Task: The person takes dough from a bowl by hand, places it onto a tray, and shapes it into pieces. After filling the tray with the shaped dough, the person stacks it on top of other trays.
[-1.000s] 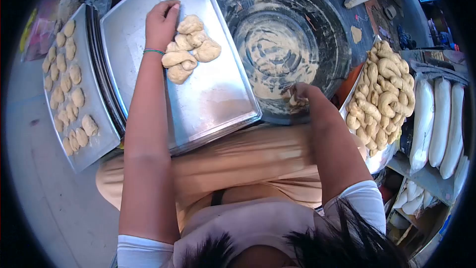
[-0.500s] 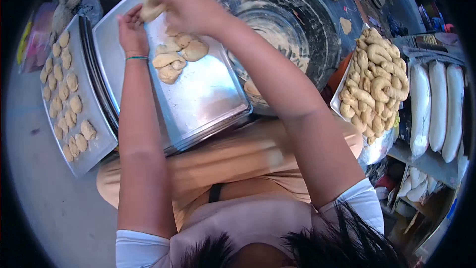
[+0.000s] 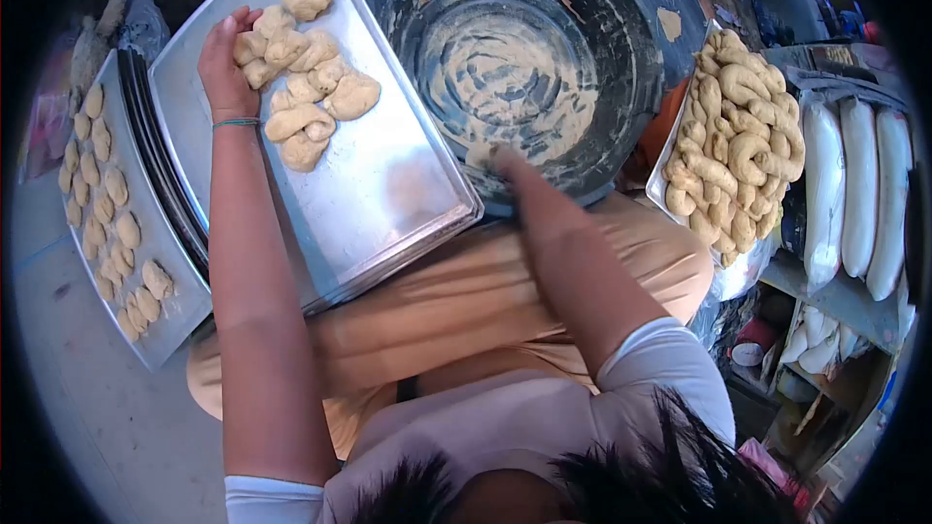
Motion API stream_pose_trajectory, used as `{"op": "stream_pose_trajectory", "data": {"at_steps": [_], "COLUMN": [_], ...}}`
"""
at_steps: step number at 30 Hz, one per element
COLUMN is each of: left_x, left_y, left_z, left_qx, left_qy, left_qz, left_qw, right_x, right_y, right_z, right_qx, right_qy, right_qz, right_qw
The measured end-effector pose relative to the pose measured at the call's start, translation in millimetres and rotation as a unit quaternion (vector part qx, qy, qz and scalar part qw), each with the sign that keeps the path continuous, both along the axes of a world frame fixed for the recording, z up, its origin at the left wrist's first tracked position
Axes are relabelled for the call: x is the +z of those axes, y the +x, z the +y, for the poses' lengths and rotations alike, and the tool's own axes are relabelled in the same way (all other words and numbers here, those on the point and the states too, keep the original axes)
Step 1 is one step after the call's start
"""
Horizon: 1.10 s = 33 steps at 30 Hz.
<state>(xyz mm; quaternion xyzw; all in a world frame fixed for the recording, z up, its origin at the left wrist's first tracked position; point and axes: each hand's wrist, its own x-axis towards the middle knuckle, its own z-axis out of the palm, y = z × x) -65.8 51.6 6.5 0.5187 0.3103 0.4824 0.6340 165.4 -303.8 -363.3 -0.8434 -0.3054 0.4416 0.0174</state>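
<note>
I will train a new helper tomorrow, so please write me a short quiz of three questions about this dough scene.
1. True or false: the left hand touches the dough pieces on the middle tray.
2. Where is the right hand? A: on a pile of twisted dough. B: in the bowl, near its front rim. C: on the lap.
3. Fill in: the twists are piled on the bowl's ____ side.

Key: 1 true; 2 B; 3 right.
</note>
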Motion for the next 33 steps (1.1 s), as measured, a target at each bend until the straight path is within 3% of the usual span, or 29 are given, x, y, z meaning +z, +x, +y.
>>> {"op": "stream_pose_trajectory", "data": {"at_steps": [2, 5, 8, 11, 12, 13, 15, 18, 21, 24, 26, 28, 30, 31, 33], "left_x": [-1.1, -2.5, -3.7, -3.1, -3.4, -5.3, -7.4, 0.7, 11.7, 9.2, 10.4, 16.1, 23.9, 29.2, 34.6], "left_y": [-0.4, 0.3, 1.9, 2.4, 3.4, 3.7, 5.1, 6.1, -2.8, -23.0, -41.8, -57.9, -72.1, -77.0, -85.3], "left_z": [2.0, 3.6, 3.3, 1.7, 1.4, 1.8, 4.3, -7.6, -20.0, -43.2, -68.7, -81.8, -84.8, -79.0, -60.6], "left_qx": [0.007, 0.017, 0.026, 0.029, 0.033, 0.035, 0.043, -0.015, -0.028, 0.006, 0.091, 0.127, 0.117, 0.137, 0.177], "left_qy": [0.002, 0.016, 0.025, 0.03, 0.019, 0.045, 0.103, 0.191, 0.223, 0.159, 0.224, 0.246, 0.223, 0.205, 0.163], "left_qz": [0.006, 0.005, 0.003, 0.007, 0.005, 0.045, 0.117, 0.26, 0.268, 0.22, 0.275, 0.354, 0.458, 0.448, 0.428], "left_qw": [1.0, 1.0, 0.999, 0.999, 0.999, 0.997, 0.987, 0.946, 0.937, 0.962, 0.931, 0.893, 0.853, 0.859, 0.871], "right_x": [76.2, 117.9, 115.3, 149.1, 146.3, 135.6, 76.6, 161.2, 168.4, 264.4, 326.8, 405.3, 448.9, 457.6, 470.4], "right_y": [-33.8, -20.2, 3.0, -0.1, -3.3, -6.3, 6.0, 3.3, 42.2, 53.1, 39.5, 3.1, -32.3, -49.2, -81.9], "right_z": [5.2, 23.0, 29.7, 29.1, 16.0, -2.3, -35.6, -19.2, 13.8, 80.7, 128.8, 162.4, 197.9, 216.4, 255.2], "right_qx": [-0.034, 0.065, -0.123, -0.142, -0.031, 0.08, 0.19, 0.23, 0.001, -0.129, -0.138, -0.14, -0.072, -0.02, 0.024], "right_qy": [-0.053, 0.019, 0.194, 0.371, 0.242, 0.105, 0.023, 0.038, 0.225, 0.425, 0.614, 0.611, 0.594, 0.623, 0.565], "right_qz": [-0.066, -0.013, -0.041, -0.231, -0.191, -0.145, 0.086, -0.073, -0.051, -0.082, -0.012, 0.142, 0.121, 0.198, 0.23], "right_qw": [0.996, 0.998, 0.972, 0.888, 0.951, 0.981, 0.978, 0.97, 0.973, 0.892, 0.777, 0.766, 0.792, 0.756, 0.792]}}
